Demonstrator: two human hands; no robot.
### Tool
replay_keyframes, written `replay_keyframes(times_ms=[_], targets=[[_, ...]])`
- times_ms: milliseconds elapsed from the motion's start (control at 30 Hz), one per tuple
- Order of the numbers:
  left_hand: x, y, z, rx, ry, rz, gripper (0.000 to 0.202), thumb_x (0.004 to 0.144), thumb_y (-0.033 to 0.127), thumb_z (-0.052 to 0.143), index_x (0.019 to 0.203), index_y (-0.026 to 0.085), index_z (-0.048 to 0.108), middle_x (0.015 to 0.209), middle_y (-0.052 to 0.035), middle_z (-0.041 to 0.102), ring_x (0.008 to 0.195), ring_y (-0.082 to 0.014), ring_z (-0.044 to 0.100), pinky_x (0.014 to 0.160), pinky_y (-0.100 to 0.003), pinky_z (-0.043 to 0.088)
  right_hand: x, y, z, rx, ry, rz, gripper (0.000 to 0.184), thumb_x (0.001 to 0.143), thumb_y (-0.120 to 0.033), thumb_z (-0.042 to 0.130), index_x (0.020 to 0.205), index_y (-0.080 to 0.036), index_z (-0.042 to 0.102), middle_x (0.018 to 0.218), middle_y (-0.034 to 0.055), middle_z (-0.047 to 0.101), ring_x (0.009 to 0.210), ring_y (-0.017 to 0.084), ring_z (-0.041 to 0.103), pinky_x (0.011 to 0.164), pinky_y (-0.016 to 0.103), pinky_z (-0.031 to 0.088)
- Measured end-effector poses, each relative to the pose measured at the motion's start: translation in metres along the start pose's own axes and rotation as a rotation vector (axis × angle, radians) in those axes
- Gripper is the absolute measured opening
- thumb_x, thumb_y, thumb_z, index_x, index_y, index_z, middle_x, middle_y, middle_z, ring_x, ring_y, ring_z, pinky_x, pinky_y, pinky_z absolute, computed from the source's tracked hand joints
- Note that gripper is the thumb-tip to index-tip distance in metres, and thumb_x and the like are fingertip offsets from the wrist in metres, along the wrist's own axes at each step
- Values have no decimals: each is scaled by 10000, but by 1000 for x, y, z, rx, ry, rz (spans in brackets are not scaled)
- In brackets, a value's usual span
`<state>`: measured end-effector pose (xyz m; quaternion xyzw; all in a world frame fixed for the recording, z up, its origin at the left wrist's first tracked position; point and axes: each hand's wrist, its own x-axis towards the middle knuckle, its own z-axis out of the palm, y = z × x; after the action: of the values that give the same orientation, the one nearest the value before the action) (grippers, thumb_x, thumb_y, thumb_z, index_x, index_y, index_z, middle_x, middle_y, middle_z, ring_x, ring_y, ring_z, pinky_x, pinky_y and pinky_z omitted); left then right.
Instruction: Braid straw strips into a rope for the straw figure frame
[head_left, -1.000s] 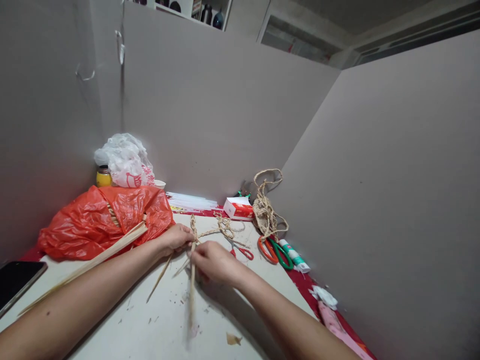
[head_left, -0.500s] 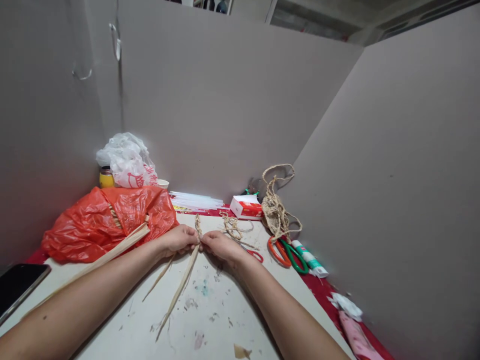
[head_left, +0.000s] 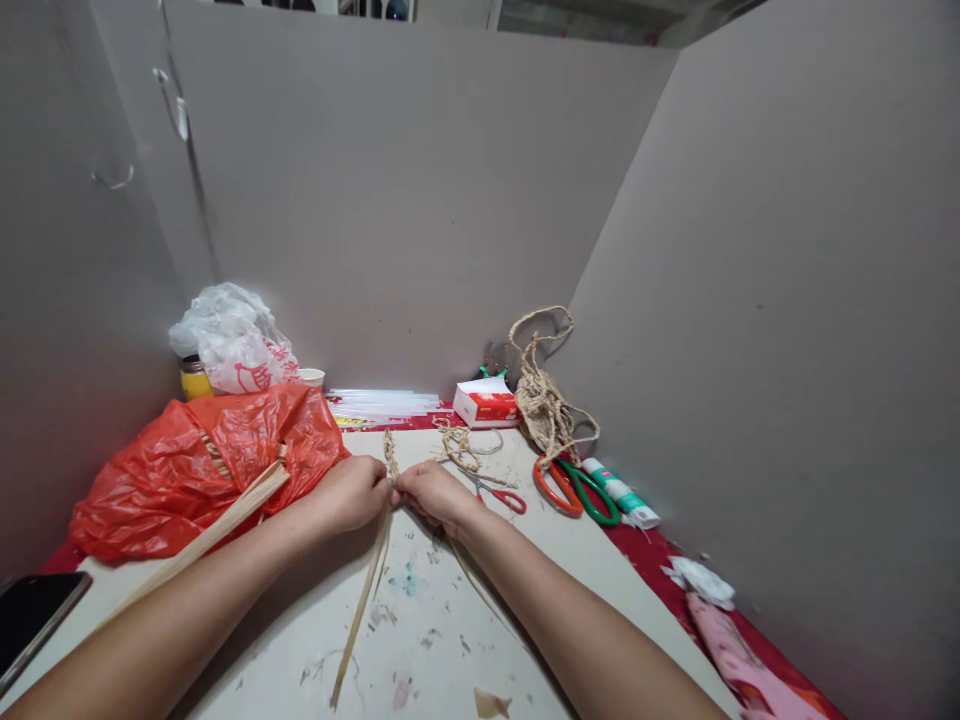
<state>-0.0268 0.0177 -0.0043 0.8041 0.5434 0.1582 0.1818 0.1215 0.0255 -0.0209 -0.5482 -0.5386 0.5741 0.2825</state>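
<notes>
- A craft corner; home or workshop, we can't tell
- Grey walls (head_left: 390,200) behind our table (head_left: 300,620)
- Straw braid (head_left: 389,452), scissors (head_left: 495,489) and scraps (head_left: 491,703) before us

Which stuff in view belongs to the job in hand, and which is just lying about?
Likely in the job:
pale braided straw-like cord, in left hand and right hand
long flat straw-coloured strips
perhaps small red-handled scissors

Probably just lying about:
black flat phone
yellow dark-lidded jar
white-and-red box
green-and-white tube

Smooth grey walls (head_left: 420,190) are enclosing a stained off-white worktop (head_left: 442,625), rising beyond its left, far and right edges.
</notes>
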Motion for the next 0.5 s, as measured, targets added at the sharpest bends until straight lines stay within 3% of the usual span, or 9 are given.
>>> replay_keyframes(times_ms=[167,300,433,500], targets=[[-12,19,8,179,-2,11,296,827,245,365,841,145,643,826,-156,653,728,-229,581,628,-290,352,-3,-4,0,135,-79,63,309,742,-197,460,474,-196,307,343,-87,267,288,38,170,302,192,82],[-23,32,22,260,-42,-23,306,794,176,376,960,121,627,823,-174,652,745,-255,600,670,-317,379,-2,-3,-4,196,-132,96,284,746,-224,473,498,-191,341,347,-96,268,293,34,153,298,175,88],[-37,44,20,151,-155,77,199,771,220,431,707,160,611,692,-112,618,604,-196,551,592,-282,358,2,2,-9,260,-217,89,95,707,-195,517,633,-140,535,364,-108,282,306,29,147,304,154,90],[-37,44,12,-31,-252,147,221,756,264,463,564,175,528,575,-45,545,517,-147,476,524,-255,322,4,3,-13,309,-267,96,66,688,-177,526,643,-131,542,372,-113,264,314,25,137,309,148,90]])
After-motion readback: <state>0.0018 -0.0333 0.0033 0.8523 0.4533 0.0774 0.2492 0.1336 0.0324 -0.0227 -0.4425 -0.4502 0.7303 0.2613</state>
